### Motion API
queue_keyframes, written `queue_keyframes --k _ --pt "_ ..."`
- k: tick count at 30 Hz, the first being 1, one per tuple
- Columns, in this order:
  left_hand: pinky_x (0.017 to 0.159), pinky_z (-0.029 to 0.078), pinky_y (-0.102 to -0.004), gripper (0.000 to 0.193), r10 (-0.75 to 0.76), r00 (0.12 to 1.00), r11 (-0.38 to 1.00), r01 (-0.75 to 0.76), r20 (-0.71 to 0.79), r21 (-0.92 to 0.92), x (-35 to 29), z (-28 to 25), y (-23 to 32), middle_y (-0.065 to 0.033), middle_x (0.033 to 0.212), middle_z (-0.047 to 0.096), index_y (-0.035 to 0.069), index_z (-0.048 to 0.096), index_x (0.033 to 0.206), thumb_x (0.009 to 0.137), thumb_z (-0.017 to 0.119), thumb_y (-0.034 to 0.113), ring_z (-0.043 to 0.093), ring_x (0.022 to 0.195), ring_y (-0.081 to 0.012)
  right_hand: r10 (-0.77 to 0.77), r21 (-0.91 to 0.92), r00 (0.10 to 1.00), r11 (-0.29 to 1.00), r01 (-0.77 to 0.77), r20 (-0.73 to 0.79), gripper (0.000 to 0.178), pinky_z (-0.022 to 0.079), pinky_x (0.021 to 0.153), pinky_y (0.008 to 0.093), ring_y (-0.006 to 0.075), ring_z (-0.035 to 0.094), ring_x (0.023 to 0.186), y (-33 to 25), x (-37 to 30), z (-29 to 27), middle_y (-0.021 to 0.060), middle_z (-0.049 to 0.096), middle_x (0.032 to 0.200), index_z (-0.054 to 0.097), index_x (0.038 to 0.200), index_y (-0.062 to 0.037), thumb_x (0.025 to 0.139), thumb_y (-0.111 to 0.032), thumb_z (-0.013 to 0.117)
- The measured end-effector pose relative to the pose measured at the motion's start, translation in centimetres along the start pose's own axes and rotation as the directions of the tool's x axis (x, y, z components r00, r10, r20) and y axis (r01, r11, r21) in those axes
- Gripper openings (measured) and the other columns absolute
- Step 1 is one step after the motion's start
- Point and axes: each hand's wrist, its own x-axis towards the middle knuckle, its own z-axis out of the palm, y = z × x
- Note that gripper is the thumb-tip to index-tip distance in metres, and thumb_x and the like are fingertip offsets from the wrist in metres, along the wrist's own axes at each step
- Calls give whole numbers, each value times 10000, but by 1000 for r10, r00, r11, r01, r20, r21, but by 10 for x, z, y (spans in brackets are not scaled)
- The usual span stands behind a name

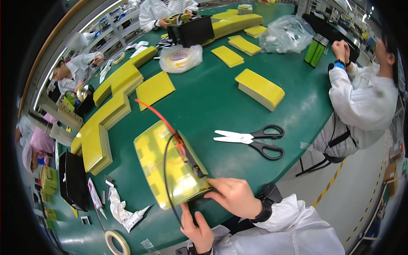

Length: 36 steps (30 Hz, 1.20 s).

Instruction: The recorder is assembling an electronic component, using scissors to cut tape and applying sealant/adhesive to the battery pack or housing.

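Note:
A block-shaped battery pack covered in yellow sheets and clear film lies on the green table in front of me. A red wire and a black wire come out of its upper side. My right hand pinches the near right corner of the pack between thumb and fingers. Just below the near edge is my left hand, its index finger stretched up to touch the pack and its thumb apart. Black-handled scissors lie with blades spread to the right of the pack.
Stacks of yellow sheets line the left; another stack sits farther right. Nearby are a tape roll, a glue tube, a black case, bagged tape and green cells. Co-workers sit around the table.

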Motion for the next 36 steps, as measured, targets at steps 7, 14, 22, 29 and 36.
queue_keyframes --k 7,14,22,29,36 --pt "1009 358 -363 513 71 997 997 -72 18 35 -1 -3 -2 -314 1285 477 -152 340 1322 849 421 28 482 1218 -345 -66 -136 994 988 78 92 309 509 516 281 200 620 610 -6 -6 9 119 628 755 601 968 106 717 -56 681" --pt "1014 352 -362 520 64 998 989 -67 28 131 -1 -1 0 -308 1302 464 -142 328 1337 851 406 23 470 1230 -336 -94 -154 985 981 116 144 327 526 544 255 176 622 639 -6 -6 7 145 630 835 587 984 134 708 -36 628" --pt "863 468 -361 440 160 964 979 -128 -212 158 -1 15 -3 -289 1099 608 -144 434 1261 845 429 1 633 961 -322 -52 17 965 999 49 257 406 507 658 256 178 587 724 2 -5 -15 118 591 857 578 1032 121 659 -41 575" --pt "977 399 -356 430 -87 980 975 120 -179 188 -9 13 12 -274 1270 509 -126 426 1287 870 447 -25 535 1145 -328 -61 52 956 997 48 286 409 467 625 250 175 508 681 9 -15 -20 74 489 772 574 1046 113 666 -39 565" --pt "1005 356 -335 442 -97 978 980 127 -187 151 -13 10 8 -237 1287 509 -121 402 1313 877 417 -51 511 1172 -280 -129 55 968 991 120 214 453 434 591 232 144 468 656 12 -12 -21 33 430 713 584 1096 108 681 -72 548"
